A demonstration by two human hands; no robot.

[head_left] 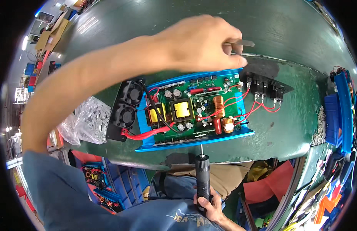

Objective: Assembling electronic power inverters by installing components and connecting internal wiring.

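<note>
Left hand reached across, above the far edge of the open blue power-supply chassis, fingers pinched shut on a pair of metal tweezers; tweezer tips hidden behind the fingertips. Right hand low, near the body, wrapped tight round the grip of a black electric screwdriver, held upright, bit pointing up at the near blue rail of the chassis, just short of it. Chassis between the two hands, on the green worktable. Inside: green circuit board with yellow-taped transformers and copper coils. Two black fans hanging off the left end on a thick red cable. Black socket panel lying loose off the right end, tied in by thin red wires. Clear bag of small metal parts left of the fans. Blue bins at far right.
</note>
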